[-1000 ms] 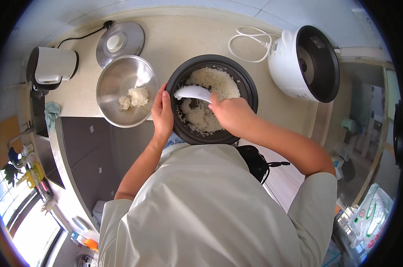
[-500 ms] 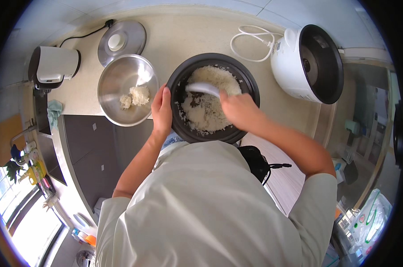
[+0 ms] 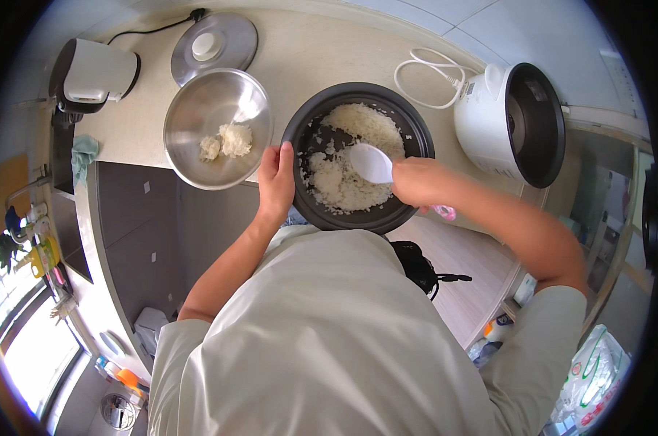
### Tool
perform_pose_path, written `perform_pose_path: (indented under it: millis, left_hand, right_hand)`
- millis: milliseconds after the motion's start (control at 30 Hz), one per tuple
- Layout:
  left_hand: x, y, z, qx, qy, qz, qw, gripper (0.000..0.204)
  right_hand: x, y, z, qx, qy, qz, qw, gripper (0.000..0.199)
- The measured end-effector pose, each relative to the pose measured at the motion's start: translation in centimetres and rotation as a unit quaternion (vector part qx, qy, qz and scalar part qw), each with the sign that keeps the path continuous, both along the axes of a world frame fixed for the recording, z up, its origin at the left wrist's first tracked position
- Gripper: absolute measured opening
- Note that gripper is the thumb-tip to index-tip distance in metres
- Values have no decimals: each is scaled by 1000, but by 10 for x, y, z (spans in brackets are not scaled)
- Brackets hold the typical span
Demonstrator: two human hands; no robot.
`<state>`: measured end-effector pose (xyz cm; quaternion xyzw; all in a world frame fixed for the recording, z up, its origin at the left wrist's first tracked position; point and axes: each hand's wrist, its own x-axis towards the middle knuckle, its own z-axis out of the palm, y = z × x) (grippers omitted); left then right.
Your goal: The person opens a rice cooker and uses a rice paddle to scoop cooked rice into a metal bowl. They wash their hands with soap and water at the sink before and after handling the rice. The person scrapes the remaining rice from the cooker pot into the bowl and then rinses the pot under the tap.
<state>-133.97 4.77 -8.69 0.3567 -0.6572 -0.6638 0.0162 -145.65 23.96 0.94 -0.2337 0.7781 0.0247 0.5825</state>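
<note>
Gripping the round dark non-stick pot (image 3: 416, 134) rim, left hand (image 3: 276, 182) clenched | right hand (image 3: 416, 182) grasping smooth white plastic paddle (image 3: 370, 162) over clumpy rice (image 3: 343, 185) | shiny steel bowl (image 3: 216, 131) beside.

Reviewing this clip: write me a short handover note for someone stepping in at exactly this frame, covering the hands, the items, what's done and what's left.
Left hand: grips the near-left rim of the dark inner pot, steadying it.
Right hand: holds the white rice paddle, its blade over the cooked rice in the pot.
Steel bowl, left of the pot on the counter: two small clumps of rice in it.
Rice cooker: open and without its pot, at the right; a round lid lies behind the bowl.
Done: a little rice is in the bowl.
Left: most of the rice is still in the pot.
</note>
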Motion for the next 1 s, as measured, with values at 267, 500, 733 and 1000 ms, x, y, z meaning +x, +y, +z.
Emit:
perform_pose_path:
  millis: [267, 500, 733, 1000]
  left_hand:
    - [-13, -3, -4, 17, 45, 4, 999, 32]
    - [6, 0, 0, 50, 13, 1, 999, 34]
    - [18, 5, 3, 53, 0, -4, 999, 36]
    - [-14, 3, -10, -20, 45, 9, 999, 40]
  right_hand:
    - [-6, -11, 14, 30, 3, 103, 994, 22]
    - [0, 21, 17, -104, 53, 86, 989, 16]
    - [-27, 22, 8, -189, 109, 269, 938, 19]
    - [-51, -37, -14, -213, 54, 437, 872, 35]
